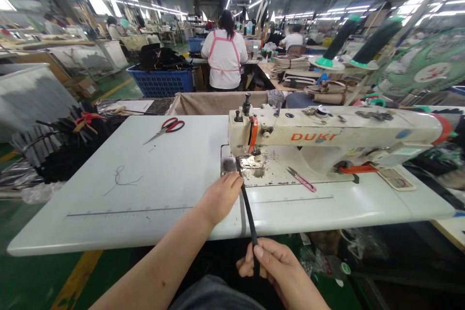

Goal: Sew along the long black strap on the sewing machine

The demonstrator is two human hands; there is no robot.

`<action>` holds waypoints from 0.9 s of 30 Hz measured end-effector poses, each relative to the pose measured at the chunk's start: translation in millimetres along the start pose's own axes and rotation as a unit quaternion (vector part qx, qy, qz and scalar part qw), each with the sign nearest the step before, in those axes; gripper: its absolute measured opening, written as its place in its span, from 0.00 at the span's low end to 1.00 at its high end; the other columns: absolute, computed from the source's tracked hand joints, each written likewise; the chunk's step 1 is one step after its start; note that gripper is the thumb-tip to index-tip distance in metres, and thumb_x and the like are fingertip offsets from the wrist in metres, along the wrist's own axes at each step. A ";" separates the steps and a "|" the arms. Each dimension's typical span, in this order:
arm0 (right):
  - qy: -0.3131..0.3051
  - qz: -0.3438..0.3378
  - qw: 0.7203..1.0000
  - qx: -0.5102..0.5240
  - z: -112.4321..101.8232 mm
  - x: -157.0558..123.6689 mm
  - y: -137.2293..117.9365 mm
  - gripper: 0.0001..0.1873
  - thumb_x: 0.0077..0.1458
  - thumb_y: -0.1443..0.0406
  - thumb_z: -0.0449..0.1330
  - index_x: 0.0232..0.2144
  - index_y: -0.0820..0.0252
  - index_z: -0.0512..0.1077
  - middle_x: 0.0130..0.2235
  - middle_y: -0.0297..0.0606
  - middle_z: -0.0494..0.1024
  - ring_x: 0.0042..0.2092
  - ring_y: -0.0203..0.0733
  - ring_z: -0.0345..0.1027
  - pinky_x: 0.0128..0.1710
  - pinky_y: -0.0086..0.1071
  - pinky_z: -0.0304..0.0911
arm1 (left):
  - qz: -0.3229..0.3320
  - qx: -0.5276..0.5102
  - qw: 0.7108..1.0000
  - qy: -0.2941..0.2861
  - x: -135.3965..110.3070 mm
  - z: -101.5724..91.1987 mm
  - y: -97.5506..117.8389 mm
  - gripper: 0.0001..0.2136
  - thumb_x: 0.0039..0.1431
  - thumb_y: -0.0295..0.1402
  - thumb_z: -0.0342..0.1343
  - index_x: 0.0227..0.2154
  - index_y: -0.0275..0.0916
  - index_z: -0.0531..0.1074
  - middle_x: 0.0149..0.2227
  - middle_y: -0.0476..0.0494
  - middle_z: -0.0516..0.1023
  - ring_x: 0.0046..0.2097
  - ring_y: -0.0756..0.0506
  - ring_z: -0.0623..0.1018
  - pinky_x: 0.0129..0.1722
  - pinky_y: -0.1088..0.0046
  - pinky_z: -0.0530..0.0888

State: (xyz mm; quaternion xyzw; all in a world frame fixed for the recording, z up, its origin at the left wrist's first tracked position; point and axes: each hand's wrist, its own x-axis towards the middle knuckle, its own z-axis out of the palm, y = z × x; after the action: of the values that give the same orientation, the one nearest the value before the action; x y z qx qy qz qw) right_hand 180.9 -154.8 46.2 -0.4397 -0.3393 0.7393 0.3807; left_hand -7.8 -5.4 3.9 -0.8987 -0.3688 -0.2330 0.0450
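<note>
Blk strip (248, 207): here it runs, from below sewing mach. (337, 128) out over counter's (174, 174) near edge!
L hand (222, 198): fingers together at strip, just by mach.; can't tell if gripping.
R hand (274, 262): thumb + fingers pinching strip's near part.

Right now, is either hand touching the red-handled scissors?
No, the red-handled scissors lie on the tabletop, apart from the left hand and right hand.

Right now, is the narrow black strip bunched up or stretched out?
Stretched out: the black strip runs nearly straight between the left hand and the right hand.
</note>
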 end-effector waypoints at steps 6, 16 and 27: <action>-0.059 -0.034 0.994 -0.091 -11.2 -4.0 3.4 0.27 0.62 0.45 0.64 0.25 0.60 0.82 0.30 0.43 0.84 0.38 0.49 0.78 0.45 0.39 0.67 | -0.015 -0.015 1.000 -0.003 2.6 -1.8 1.6 0.11 0.73 0.26 0.46 0.53 0.38 0.68 0.55 0.35 0.76 0.60 0.39 0.77 0.62 0.56 0.75; -0.084 -0.090 0.977 -0.173 -32.4 7.7 24.8 0.29 0.66 0.45 0.59 0.25 0.59 0.83 0.30 0.43 0.83 0.37 0.48 0.77 0.42 0.39 0.68 | -0.032 0.006 0.999 0.008 2.5 10.4 0.1 0.15 0.72 0.27 0.48 0.58 0.38 0.66 0.58 0.35 0.76 0.63 0.38 0.76 0.65 0.55 0.74; -0.010 -0.143 0.958 -0.249 -15.4 0.2 6.0 0.18 0.60 0.49 0.67 0.30 0.56 0.81 0.38 0.42 0.81 0.43 0.50 0.75 0.48 0.40 0.68 | -0.008 0.016 1.000 0.004 1.8 -0.4 2.3 0.10 0.73 0.26 0.47 0.51 0.37 0.70 0.54 0.35 0.77 0.59 0.40 0.78 0.62 0.61 0.75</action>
State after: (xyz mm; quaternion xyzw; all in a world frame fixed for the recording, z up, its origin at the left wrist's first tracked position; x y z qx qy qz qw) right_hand 193.2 -154.9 35.2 -0.4604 -0.5758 0.5735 0.3572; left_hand -5.3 -6.0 5.3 -0.8942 -0.3790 -0.2308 0.0586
